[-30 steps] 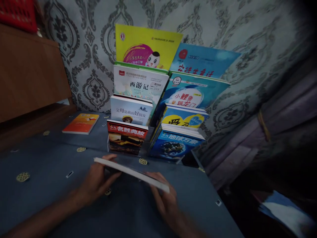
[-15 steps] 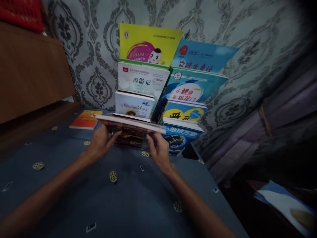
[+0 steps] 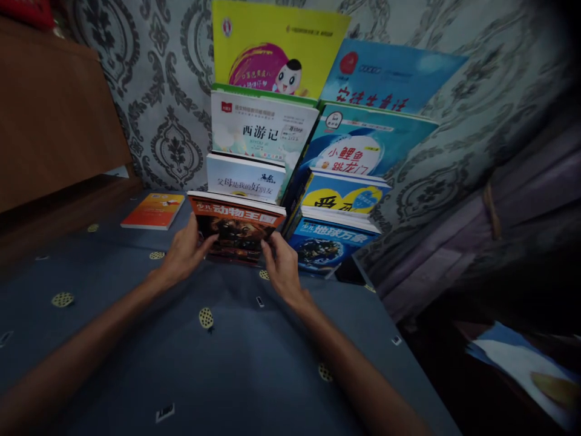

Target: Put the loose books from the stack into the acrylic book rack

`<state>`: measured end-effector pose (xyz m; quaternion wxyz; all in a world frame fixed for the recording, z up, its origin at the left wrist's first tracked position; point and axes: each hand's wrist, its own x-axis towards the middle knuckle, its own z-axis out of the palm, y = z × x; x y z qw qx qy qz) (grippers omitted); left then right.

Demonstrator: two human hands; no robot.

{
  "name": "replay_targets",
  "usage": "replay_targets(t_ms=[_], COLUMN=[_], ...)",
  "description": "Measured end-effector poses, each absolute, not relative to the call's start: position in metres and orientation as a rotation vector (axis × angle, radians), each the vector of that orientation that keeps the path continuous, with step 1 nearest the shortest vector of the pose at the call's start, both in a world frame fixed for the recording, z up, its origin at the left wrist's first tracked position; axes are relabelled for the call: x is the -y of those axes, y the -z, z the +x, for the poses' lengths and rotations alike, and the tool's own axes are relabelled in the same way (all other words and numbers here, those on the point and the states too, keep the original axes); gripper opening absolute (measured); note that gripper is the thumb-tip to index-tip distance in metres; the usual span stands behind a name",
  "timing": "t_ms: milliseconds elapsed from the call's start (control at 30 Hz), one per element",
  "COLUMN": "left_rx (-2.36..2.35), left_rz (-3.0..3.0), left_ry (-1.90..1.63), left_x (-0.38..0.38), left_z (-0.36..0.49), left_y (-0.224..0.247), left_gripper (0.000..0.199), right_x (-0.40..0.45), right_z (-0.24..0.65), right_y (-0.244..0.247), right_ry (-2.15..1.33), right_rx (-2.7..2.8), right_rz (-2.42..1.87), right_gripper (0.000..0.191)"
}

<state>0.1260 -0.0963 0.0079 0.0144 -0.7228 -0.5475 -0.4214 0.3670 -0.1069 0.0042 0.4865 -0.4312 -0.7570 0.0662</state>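
Between my two hands stands a dark book with an animal on its cover (image 3: pixel 238 227), nearly upright at the front of the left row of books. My left hand (image 3: pixel 184 251) grips its left edge, thumb on the front cover. Its right edge is in my right hand (image 3: pixel 282 263), thumb also on the front. Directly behind it is a pale blue book (image 3: pixel 245 178), then a white book (image 3: pixel 258 130) and a tall yellow-green one (image 3: pixel 276 45). Beside it on the right, a blue book with a globe (image 3: pixel 320 245) leads the other row.
A small orange book (image 3: pixel 153 211) lies flat on the dark blue patterned cloth (image 3: pixel 236 375). Patterned wall covering rises behind the books. A wooden cabinet (image 3: pixel 54 121) stands at left, a tied curtain (image 3: pixel 454 242) at right. Blue and white papers (image 3: pixel 517 363) lie lower right.
The animal book has swung from tilted, with mainly its edge showing, to nearly upright with its cover facing me. Both hands have kept hold of it. The view has shifted slightly.
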Motion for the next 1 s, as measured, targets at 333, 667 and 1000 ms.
replay_targets(t_ms=[333, 667, 1000], left_rx=[1.63, 1.678, 1.687], left_rz=[-2.246, -2.308, -2.281], left_ry=[1.201, 1.178, 1.156], left_x=[0.1, 0.097, 0.093], left_z=[0.133, 0.131, 0.126], left_y=[-0.01, -0.01, -0.008], left_gripper=[0.019, 0.016, 0.015], right_x=[0.104, 0.101, 0.1], right_z=[0.367, 0.369, 0.368], right_y=[0.003, 0.005, 0.014], right_ry=[-0.129, -0.082, -0.052], right_rx=[1.814, 1.831, 1.896], right_rz=[-1.132, -1.127, -1.298], right_gripper=[0.015, 0.015, 0.018])
